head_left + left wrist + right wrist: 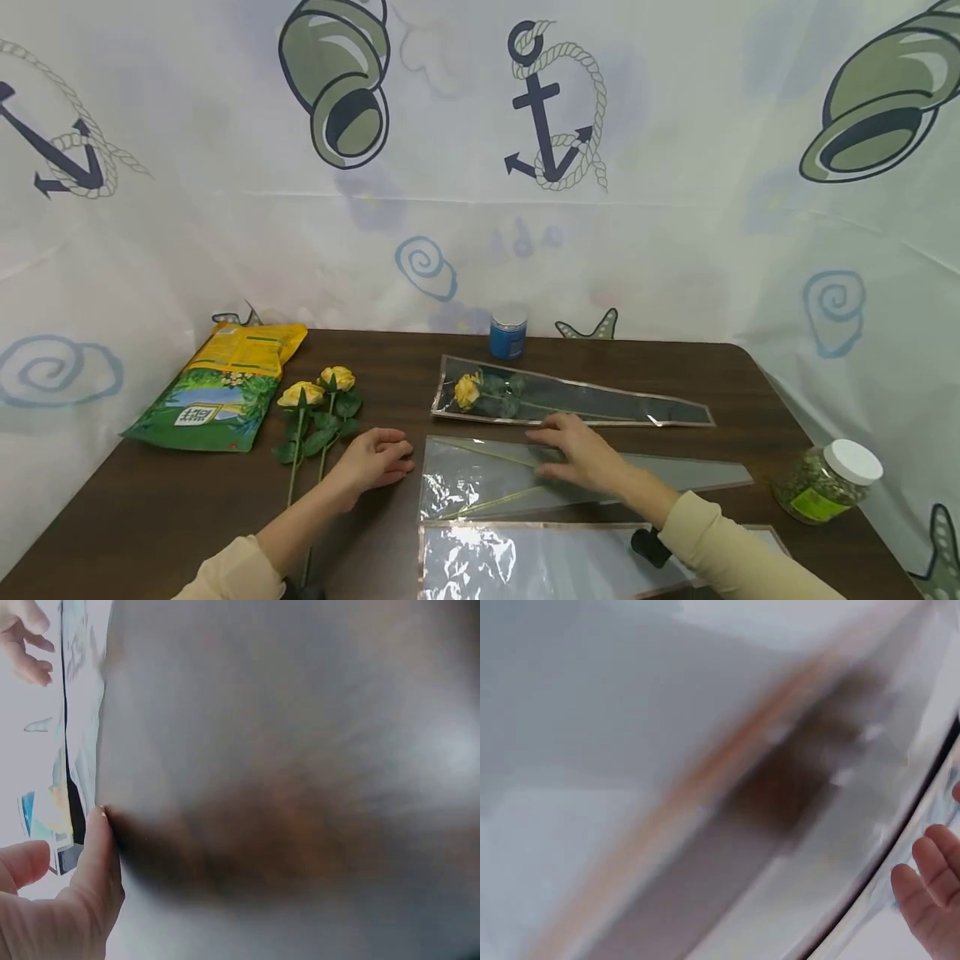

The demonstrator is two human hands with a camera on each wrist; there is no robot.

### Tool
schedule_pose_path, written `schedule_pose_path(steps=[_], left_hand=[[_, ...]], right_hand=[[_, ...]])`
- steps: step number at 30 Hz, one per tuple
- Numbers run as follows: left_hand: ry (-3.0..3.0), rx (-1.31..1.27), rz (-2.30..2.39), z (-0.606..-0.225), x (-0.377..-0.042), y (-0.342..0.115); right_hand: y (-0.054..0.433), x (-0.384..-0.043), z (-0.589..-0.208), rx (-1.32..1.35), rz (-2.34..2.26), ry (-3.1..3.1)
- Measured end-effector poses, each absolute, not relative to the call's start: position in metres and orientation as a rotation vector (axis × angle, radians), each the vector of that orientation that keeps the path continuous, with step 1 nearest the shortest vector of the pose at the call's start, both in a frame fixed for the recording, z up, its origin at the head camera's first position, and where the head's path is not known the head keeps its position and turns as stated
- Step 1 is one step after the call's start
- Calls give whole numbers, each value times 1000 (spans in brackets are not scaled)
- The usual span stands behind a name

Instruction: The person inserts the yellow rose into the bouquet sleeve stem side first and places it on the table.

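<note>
My left hand (pixel 375 461) is by the left end of a clear flower sleeve (pixel 480 479), its fingers loosely bent with nothing between them. Over the middle of that sleeve hovers or rests my right hand (pixel 576 452); contact cannot be told. It holds nothing visible. In the right wrist view its fingers (pixel 922 889) are relaxed. Behind it lies a copper-edged sleeve (pixel 555 398) with a yellow rose (pixel 467 390) inside. Another copper-edged sleeve (pixel 525 562) lies in front, partly under my right forearm. Two yellow roses (pixel 302 394) with long stems lie left of my left hand.
A green and yellow bag (pixel 225 400) lies at the back left. Near the back edge stands a blue jar (pixel 508 332) with a pale lid. At the right, a clear jar (pixel 825 483) with a white lid holds green contents. A patterned white cloth (pixel 465 200) hangs behind the table.
</note>
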State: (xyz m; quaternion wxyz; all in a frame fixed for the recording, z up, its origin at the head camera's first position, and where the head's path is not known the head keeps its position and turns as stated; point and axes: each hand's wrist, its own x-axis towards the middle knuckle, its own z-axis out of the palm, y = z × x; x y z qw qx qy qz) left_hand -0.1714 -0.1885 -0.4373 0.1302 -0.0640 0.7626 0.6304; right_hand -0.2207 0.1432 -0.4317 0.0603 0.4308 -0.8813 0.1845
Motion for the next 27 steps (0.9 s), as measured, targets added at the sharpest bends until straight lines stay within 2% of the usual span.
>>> schedule_pose_path(steps=[4,9,27], left_hand=[[2099,-231,1832,-430,-155,-192],[2023,-173,1799,-422,-142,-191],[2044,-30,1775,-436,-140,-177]], right_hand=[[134,-208,-430,1413,460,-2684],[127,-205,-433,1417,308,-2666],[116,-205,-441,1375,369,-2693]])
